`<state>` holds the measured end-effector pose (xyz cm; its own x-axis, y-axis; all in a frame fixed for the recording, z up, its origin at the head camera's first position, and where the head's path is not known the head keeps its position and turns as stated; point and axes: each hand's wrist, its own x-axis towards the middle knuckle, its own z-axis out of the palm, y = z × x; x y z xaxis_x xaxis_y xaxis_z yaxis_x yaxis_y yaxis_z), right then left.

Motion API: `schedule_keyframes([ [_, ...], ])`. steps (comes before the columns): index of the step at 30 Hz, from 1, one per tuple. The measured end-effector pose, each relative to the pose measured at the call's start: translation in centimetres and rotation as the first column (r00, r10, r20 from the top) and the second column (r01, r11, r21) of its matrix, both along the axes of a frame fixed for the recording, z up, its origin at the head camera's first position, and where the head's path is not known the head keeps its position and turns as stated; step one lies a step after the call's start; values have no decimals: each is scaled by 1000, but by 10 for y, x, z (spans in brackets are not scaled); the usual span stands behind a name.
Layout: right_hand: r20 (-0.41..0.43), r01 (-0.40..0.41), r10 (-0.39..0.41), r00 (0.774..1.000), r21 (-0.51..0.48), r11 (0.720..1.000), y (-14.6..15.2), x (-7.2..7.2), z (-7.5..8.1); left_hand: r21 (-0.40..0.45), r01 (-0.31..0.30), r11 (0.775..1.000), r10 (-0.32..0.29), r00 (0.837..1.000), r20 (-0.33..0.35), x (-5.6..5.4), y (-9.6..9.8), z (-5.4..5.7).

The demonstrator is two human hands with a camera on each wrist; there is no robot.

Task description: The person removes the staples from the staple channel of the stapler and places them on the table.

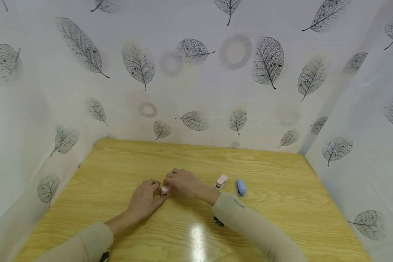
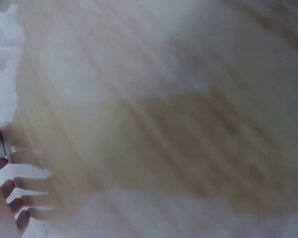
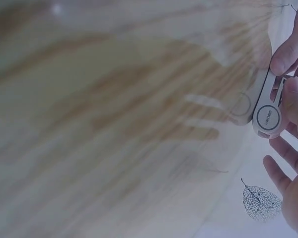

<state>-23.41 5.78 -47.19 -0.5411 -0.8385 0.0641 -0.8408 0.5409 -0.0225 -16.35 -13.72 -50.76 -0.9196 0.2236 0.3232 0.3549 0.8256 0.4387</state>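
Note:
A small pink-and-white stapler (image 1: 165, 189) is held between both hands near the middle of the table. My left hand (image 1: 143, 199) grips it from the left with thumb and fingers. From the right and above, my right hand (image 1: 182, 183) pinches it, its fingers curled over the top. In the right wrist view, the stapler (image 3: 268, 117) shows a round logo on its side, with fingers of both hands around its far part. The left wrist view shows only a sliver of the stapler (image 2: 2, 148) at its left edge, largely hidden by fingers.
To the right of the hands stand another pink stapler (image 1: 221, 181) and a blue stapler (image 1: 241, 187) on the wood-grain table (image 1: 268, 225). A small black object (image 1: 218, 221) shows beside the right sleeve. Leaf-patterned white sheeting (image 1: 196, 91) surrounds the table at the back and sides.

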Motion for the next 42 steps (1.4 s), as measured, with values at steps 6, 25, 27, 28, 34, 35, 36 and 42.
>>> schedule_keyframes([
  [6,-6,0,0,1000,0,1000,-1,-1,-3,-9,1,1000,-1,1000,4,0,0,0],
  [25,105,-7,27,994,-186,982,7,-7,3,-3,33,999,-33,999,-5,-1,-3,0],
  [27,107,-10,32,994,-198,980,11,-8,3,-4,39,999,-39,999,-11,0,-1,0],
  [28,108,-15,36,994,-193,981,11,-8,4,-8,39,999,-39,999,-14,0,-2,0],
  [34,107,16,1,994,-154,988,14,-11,4,-13,39,999,-39,999,-2,-2,-1,0],
  [35,102,20,-4,995,-152,988,15,-12,4,-12,36,999,-36,999,4,-2,-1,0],
  [36,94,21,-7,996,-152,988,16,-13,5,-13,35,999,-35,999,8,-2,-1,0],
  [42,51,29,-22,998,-149,988,25,-19,14,-17,19,1000,-19,999,31,-2,-1,1],
])
